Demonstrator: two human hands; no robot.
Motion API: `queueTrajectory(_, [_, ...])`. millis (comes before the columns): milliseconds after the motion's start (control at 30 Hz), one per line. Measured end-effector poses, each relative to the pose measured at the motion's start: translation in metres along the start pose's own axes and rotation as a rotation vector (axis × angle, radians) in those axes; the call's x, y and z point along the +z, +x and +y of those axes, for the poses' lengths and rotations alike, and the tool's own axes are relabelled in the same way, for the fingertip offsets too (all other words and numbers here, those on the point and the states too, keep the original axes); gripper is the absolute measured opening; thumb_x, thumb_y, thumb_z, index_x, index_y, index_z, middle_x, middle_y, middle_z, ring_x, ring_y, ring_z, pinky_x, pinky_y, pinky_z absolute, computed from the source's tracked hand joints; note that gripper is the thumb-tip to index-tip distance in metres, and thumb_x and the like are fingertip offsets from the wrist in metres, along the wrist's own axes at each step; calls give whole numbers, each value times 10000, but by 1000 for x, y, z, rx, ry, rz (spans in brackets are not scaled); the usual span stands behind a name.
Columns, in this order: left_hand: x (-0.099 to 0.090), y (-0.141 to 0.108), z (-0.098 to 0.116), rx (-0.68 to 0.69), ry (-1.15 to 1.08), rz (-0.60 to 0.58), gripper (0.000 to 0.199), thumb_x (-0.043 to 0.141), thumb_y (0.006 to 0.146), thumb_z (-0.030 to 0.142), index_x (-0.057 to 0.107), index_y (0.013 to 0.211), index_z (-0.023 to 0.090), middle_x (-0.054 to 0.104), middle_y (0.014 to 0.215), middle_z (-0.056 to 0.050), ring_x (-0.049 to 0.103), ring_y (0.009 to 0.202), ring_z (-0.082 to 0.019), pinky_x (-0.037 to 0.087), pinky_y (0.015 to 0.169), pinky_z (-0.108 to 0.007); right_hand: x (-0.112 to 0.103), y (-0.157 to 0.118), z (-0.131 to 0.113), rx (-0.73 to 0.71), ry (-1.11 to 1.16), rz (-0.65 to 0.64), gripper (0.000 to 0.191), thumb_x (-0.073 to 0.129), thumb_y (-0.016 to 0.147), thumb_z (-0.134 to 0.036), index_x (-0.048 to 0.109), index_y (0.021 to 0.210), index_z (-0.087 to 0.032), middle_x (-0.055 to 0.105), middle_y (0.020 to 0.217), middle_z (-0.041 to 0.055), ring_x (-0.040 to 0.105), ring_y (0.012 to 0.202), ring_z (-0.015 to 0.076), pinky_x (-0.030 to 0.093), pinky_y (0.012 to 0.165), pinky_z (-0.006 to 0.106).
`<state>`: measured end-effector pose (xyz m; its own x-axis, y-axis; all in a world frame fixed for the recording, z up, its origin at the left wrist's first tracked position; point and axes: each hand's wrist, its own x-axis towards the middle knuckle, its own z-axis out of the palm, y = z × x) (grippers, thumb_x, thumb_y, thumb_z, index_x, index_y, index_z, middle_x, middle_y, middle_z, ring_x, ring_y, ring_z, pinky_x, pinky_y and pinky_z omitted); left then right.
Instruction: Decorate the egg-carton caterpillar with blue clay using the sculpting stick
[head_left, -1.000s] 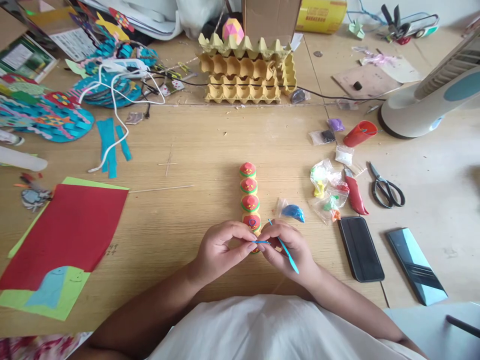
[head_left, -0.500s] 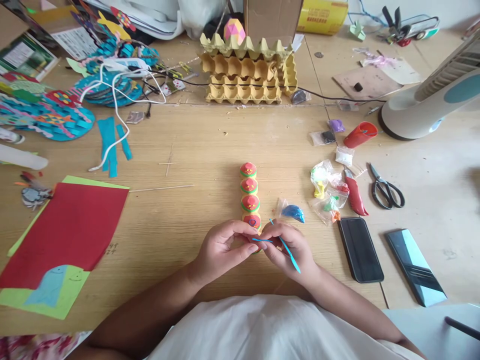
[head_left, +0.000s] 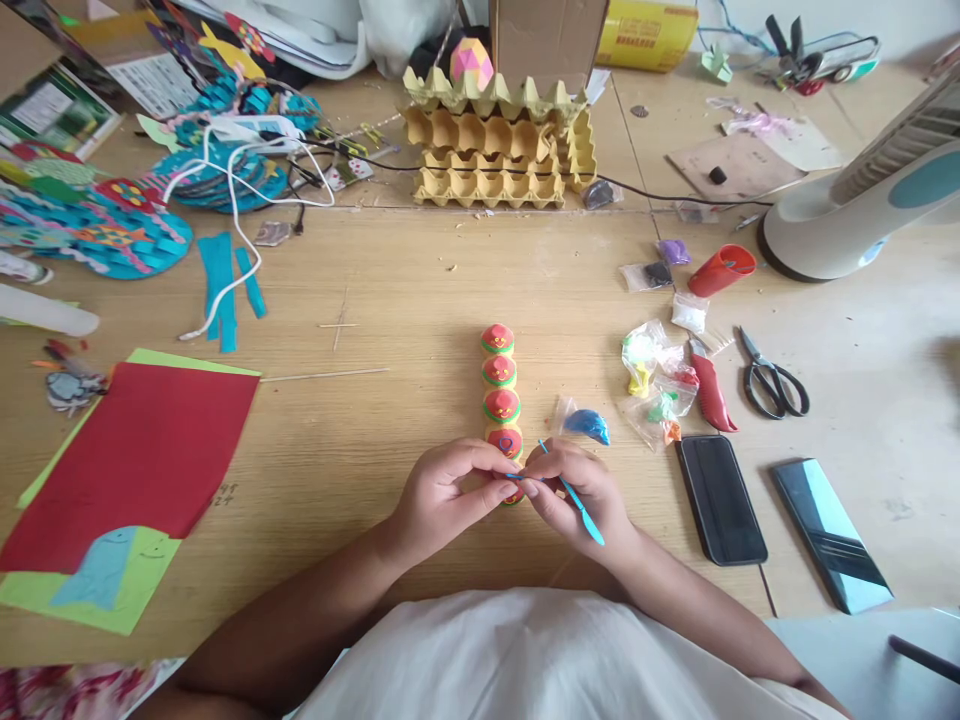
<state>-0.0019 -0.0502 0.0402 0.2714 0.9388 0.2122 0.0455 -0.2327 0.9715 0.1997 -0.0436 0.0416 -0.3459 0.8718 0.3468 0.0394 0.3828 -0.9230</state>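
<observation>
My left hand [head_left: 450, 495] pinches one end of a thin blue clay strand [head_left: 514, 476] between thumb and fingertips. The fingertips of my right hand [head_left: 577, 490] close on its other end, nearly meeting the left ones. Across the right fingers lies a slim blue clay modelling tool [head_left: 586, 518], held in the same hand. Just beyond and partly under my fingers stands a row of egg-carton cups [head_left: 501, 405] with red tops, green bands and small yellow faces. The cup nearest the hands bears a blue ring. Blue clay [head_left: 587, 425] in a plastic bag lies right of the row.
Bagged clays [head_left: 660, 375], a red-handled knife [head_left: 714, 390], scissors [head_left: 776, 375], a red cup [head_left: 721, 270] and two phones [head_left: 724, 500] lie on the right. Red paper [head_left: 142, 450] is at left. Egg cartons [head_left: 491, 187] and a cable stretch across the back.
My fingertips have drawn closer together, and less of the blue strand shows between them. The modelling tool has shifted very slightly with my right hand.
</observation>
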Motion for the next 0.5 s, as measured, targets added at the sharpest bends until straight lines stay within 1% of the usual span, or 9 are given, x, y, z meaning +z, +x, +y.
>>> queueTrajectory(233, [0, 2, 3, 26, 41, 13, 99, 748, 893, 114, 739, 919, 209, 781, 870, -3, 729, 802, -119, 590, 745, -198, -3, 3, -5, -4, -31, -25, 191, 610, 1021, -268, 681, 855, -204, 670, 707, 16, 588, 639, 138, 462, 615, 268])
queueTrajectory(367, [0, 3, 4, 31, 54, 39, 80, 760, 888, 142, 739, 936, 203, 777, 871, -21, 729, 811, -139, 590, 743, -222, -2, 3, -4, 4, -26, -45, 178, 602, 1025, -260, 685, 877, -205, 683, 725, 22, 604, 650, 141, 483, 630, 269])
queueTrajectory(500, [1, 3, 2, 47, 52, 35, 104, 786, 869, 160, 739, 951, 204, 771, 877, -28, 725, 804, -142, 592, 733, -224, -1, 2, -3, 12, -21, -31, 152, 621, 1008, -229, 683, 870, -212, 688, 719, 21, 607, 642, 143, 485, 622, 272])
